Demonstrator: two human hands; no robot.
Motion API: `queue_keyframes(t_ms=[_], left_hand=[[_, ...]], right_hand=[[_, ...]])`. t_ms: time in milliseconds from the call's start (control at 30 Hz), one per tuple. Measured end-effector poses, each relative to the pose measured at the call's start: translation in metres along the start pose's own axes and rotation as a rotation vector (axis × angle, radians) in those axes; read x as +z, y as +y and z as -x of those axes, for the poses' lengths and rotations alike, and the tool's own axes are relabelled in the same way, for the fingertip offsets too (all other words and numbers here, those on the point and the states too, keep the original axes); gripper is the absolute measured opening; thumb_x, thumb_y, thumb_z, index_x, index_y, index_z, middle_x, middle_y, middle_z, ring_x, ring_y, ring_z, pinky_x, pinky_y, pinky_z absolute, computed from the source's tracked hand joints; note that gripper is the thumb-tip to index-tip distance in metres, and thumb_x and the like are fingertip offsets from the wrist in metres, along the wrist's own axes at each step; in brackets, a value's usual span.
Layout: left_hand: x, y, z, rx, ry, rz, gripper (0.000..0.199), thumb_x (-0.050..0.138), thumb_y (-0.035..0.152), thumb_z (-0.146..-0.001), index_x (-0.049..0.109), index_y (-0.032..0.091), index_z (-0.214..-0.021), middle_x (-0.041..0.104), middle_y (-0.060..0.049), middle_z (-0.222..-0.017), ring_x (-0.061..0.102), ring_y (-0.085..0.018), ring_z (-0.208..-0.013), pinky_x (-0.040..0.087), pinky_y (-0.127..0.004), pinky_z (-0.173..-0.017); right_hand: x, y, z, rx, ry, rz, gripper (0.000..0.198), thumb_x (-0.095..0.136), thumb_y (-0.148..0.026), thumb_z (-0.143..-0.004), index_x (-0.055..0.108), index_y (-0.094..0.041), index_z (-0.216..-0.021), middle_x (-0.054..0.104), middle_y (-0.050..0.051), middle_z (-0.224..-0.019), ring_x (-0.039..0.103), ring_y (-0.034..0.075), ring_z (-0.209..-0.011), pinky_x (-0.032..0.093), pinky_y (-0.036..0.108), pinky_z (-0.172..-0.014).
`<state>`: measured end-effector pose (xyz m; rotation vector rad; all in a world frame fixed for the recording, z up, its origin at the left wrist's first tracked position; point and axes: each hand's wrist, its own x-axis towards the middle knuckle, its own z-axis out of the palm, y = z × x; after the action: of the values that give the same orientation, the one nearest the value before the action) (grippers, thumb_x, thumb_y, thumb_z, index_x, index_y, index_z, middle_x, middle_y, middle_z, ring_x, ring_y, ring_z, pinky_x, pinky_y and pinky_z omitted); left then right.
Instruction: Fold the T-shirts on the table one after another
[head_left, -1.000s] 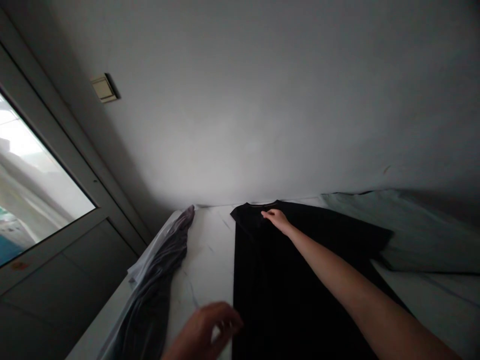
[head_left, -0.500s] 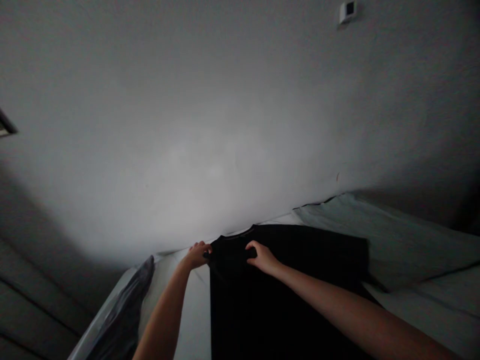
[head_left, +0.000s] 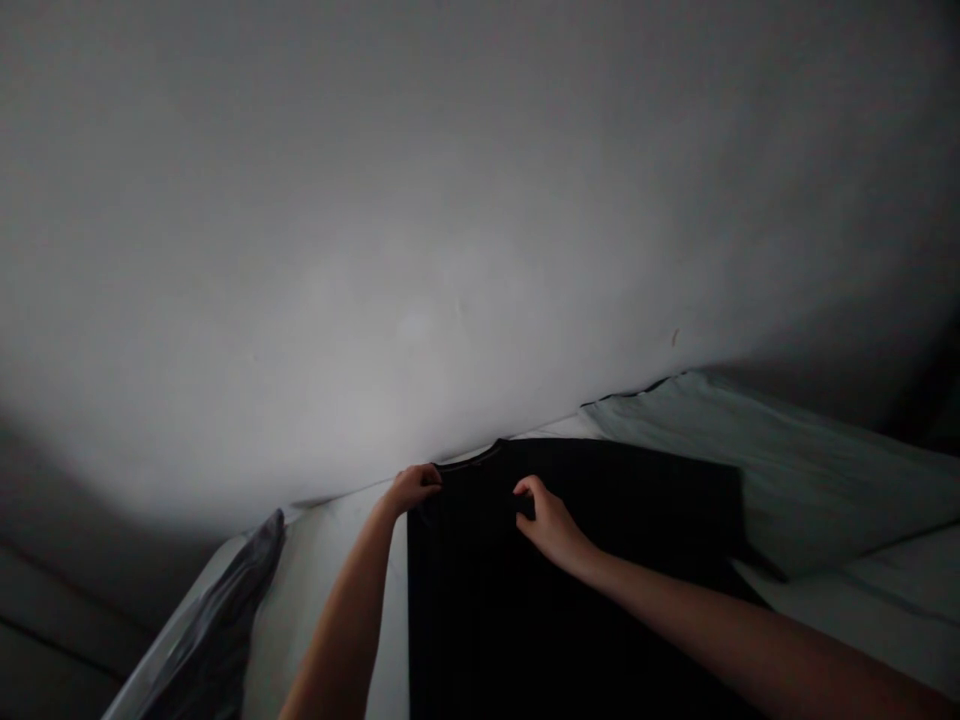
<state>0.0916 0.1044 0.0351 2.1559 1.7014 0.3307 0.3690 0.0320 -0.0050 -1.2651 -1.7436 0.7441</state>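
A black T-shirt (head_left: 487, 600) is spread on the bed, its neckline toward the wall and one sleeve (head_left: 697, 500) stretching out to the right. My left hand (head_left: 414, 488) is closed on the shirt's left edge, just beside the collar, with its fingertips against the dark cloth. Over the upper chest of the shirt is my right hand (head_left: 551, 525), thumb and fingers curved with a gap between them. Dark cloth shows through that gap. The black fabric hides its own folds in the dim light.
A pale wall (head_left: 420, 250) rises behind the bed. Grey-green cloth (head_left: 825, 470) lies to the right, partly beside the sleeve. To the left are a white sheet (head_left: 337, 560) and a dark grey crumpled cloth (head_left: 217, 630).
My left hand has come in against the shirt's edge near the collar, and the dark bit of cloth at its fingertips no longer sticks out. My right hand has shifted slightly right.
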Motion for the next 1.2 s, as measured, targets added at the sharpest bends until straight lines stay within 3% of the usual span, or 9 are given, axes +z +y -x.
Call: queue_keyframes(t_ms=[133,267,333,433,500,700,933,1100,1200], left_hand=[[0.002,-0.001,0.011,-0.12,0.11,-0.104,0.024,0.058,0.041,-0.08,0.068,0.024,-0.093,0.07,-0.004,-0.094,0.057,-0.027,-0.105,0.031,-0.049,-0.102],[-0.006,-0.008,0.024,-0.219,0.144,-0.159,0.034,0.043,0.048,-0.089,0.065,0.027,-0.105,0.069,-0.005,-0.106,0.047,-0.03,-0.118,0.024,-0.054,-0.104],[-0.009,-0.013,0.028,-0.234,0.131,-0.17,0.032,0.042,0.045,-0.089,0.064,0.029,-0.106,0.068,-0.003,-0.11,0.045,-0.029,-0.121,0.022,-0.052,-0.105],[-0.009,-0.017,0.031,-0.24,0.125,-0.19,0.025,0.049,0.039,-0.086,0.063,0.029,-0.104,0.067,-0.002,-0.117,0.043,-0.028,-0.122,0.024,-0.048,-0.104],[-0.009,-0.018,0.032,-0.24,0.13,-0.203,0.024,0.05,0.037,-0.085,0.062,0.028,-0.103,0.067,-0.002,-0.117,0.044,-0.028,-0.119,0.027,-0.046,-0.101],[-0.016,-0.018,0.026,-0.195,0.082,-0.256,0.022,0.048,0.035,-0.086,0.062,0.027,-0.1,0.07,-0.002,-0.099,0.056,-0.025,-0.103,0.034,-0.044,-0.094],[-0.024,-0.021,0.018,-0.141,0.044,-0.364,0.011,0.056,0.026,-0.081,0.064,0.026,-0.089,0.071,-0.002,-0.095,0.055,-0.025,-0.107,0.031,-0.042,-0.097],[-0.013,-0.005,0.028,-0.149,0.14,-0.428,0.02,0.045,0.019,-0.087,0.063,0.023,-0.095,0.065,-0.008,-0.11,0.053,-0.027,-0.11,0.034,-0.043,-0.094],[0.004,0.021,0.049,-0.173,0.32,-0.481,0.026,0.042,0.018,-0.088,0.059,0.022,-0.108,0.058,-0.012,-0.119,0.047,-0.029,-0.116,0.033,-0.044,-0.096]], right_hand=[[-0.011,-0.001,0.012,0.129,-0.041,0.001,0.029,0.057,-0.018,-0.078,0.049,-0.022,-0.105,0.061,0.005,-0.097,0.065,0.022,-0.09,0.052,0.041,-0.085],[-0.03,-0.031,0.076,-0.1,-0.038,0.081,0.044,0.062,-0.025,-0.078,0.048,-0.024,-0.12,0.054,0.012,-0.125,0.051,0.028,-0.12,0.041,0.049,-0.103],[-0.034,-0.047,0.122,-0.174,-0.251,0.101,0.045,0.062,-0.023,-0.078,0.051,-0.027,-0.122,0.055,0.009,-0.126,0.051,0.026,-0.118,0.042,0.045,-0.102],[-0.027,-0.058,0.179,-0.053,-0.674,0.11,0.039,0.059,-0.02,-0.079,0.057,-0.03,-0.117,0.062,0.007,-0.115,0.059,0.025,-0.106,0.049,0.038,-0.09],[-0.018,-0.059,0.195,0.041,-0.746,0.112,0.038,0.058,-0.019,-0.079,0.06,-0.029,-0.115,0.062,0.008,-0.116,0.059,0.026,-0.105,0.05,0.037,-0.088],[-0.005,-0.074,0.164,0.184,-0.587,0.001,0.057,0.066,-0.018,-0.069,0.049,-0.023,-0.123,0.052,0.01,-0.122,0.059,0.021,-0.097,0.05,0.032,-0.082],[0.0,-0.089,0.141,0.177,-0.749,-0.009,0.05,0.068,-0.016,-0.07,0.055,-0.025,-0.117,0.058,0.004,-0.109,0.06,0.014,-0.077,0.047,0.028,-0.072],[-0.003,-0.089,0.102,0.022,-0.449,0.139,0.028,0.061,-0.019,-0.083,0.06,-0.023,-0.11,0.058,0.007,-0.11,0.058,0.021,-0.095,0.046,0.034,-0.085],[0.001,-0.082,0.068,-0.187,-0.279,0.323,0.031,0.06,-0.018,-0.084,0.059,-0.019,-0.115,0.056,0.011,-0.117,0.051,0.026,-0.108,0.043,0.04,-0.094]])
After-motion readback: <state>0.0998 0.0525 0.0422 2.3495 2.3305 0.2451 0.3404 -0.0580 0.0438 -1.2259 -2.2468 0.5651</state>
